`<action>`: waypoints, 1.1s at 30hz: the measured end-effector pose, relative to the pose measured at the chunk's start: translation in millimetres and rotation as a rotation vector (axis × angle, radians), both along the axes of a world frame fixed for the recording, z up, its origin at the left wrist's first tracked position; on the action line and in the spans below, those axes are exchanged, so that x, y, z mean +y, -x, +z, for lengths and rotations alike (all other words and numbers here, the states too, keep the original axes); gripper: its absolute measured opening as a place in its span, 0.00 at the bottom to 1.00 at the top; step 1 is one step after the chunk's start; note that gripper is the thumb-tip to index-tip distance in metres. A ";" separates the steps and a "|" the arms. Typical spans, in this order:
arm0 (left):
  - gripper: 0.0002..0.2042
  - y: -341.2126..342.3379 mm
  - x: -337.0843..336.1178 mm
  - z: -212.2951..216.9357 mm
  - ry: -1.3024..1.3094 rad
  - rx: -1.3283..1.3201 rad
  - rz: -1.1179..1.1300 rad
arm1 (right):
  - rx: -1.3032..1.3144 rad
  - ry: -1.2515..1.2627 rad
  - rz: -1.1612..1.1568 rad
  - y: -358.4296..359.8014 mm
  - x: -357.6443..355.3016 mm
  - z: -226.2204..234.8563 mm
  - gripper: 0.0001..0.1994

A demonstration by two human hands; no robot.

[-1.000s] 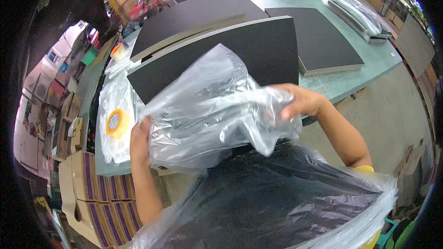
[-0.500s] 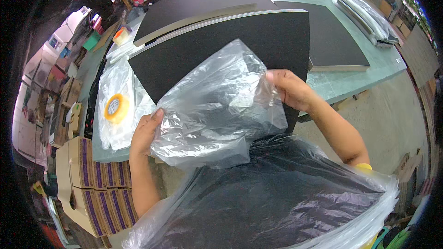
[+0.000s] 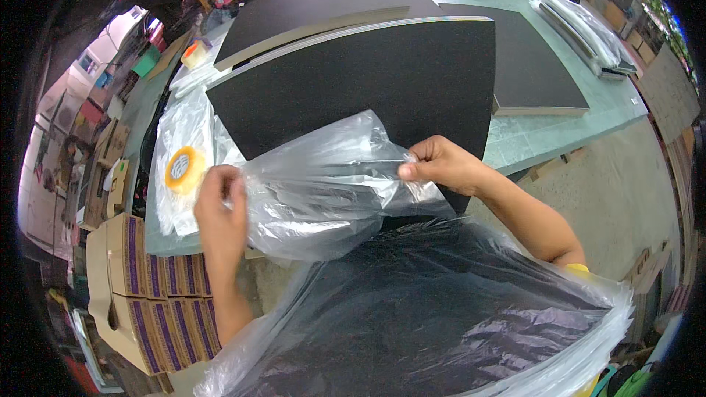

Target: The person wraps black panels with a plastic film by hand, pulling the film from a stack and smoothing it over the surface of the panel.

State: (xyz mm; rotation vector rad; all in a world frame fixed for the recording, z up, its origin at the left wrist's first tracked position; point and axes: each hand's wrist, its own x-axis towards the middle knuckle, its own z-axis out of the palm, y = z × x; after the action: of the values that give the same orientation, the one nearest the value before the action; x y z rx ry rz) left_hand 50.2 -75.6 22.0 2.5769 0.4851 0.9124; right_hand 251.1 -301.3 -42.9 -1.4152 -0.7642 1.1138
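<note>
A clear plastic bag (image 3: 316, 184) is stretched sideways between my two hands in front of a large black board (image 3: 368, 81). My left hand (image 3: 223, 206), slightly blurred, is closed at the bag's left edge, where creases run together. At the opposite side, my right hand (image 3: 445, 167) pinches the plastic between thumb and fingers. The black board has a pale edge along its top and leans up from the table; the bag covers part of its lower area. A heap of clear plastic sheeting (image 3: 412, 316) lies over my lap, below both hands.
On the green table (image 3: 537, 140), a yellow tape roll (image 3: 184, 170) rests on plastic bags left of my left hand. Another tape roll (image 3: 194, 54) sits farther back. More black boards (image 3: 537, 59) and a plastic-wrapped stack (image 3: 585, 37) lie beyond. Cardboard boxes (image 3: 151, 294) stand lower left.
My left hand has shifted left and my right hand has moved down and slightly left. The bag's raised top corner has sunk, and the plastic is bunched into a narrower band.
</note>
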 end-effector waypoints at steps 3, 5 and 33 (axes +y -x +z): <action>0.11 -2.2 -42.4 -2.4 0.425 0.399 -0.384 | 0.281 -0.063 0.033 23.9 20.4 1.9 0.13; 0.14 -17.9 -61.3 -19.7 0.360 0.425 -0.572 | 0.156 -0.076 0.089 40.9 35.5 -6.2 0.15; 0.16 -31.6 -60.1 -44.0 0.339 0.212 -0.524 | 0.206 -0.174 0.041 19.8 12.5 18.7 0.11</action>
State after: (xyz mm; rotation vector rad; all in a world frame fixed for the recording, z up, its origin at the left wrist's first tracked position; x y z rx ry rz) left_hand 81.8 -135.8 -22.0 2.3167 0.0012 0.3438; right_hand 231.3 -288.8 -24.2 -1.1246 -0.7263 1.1744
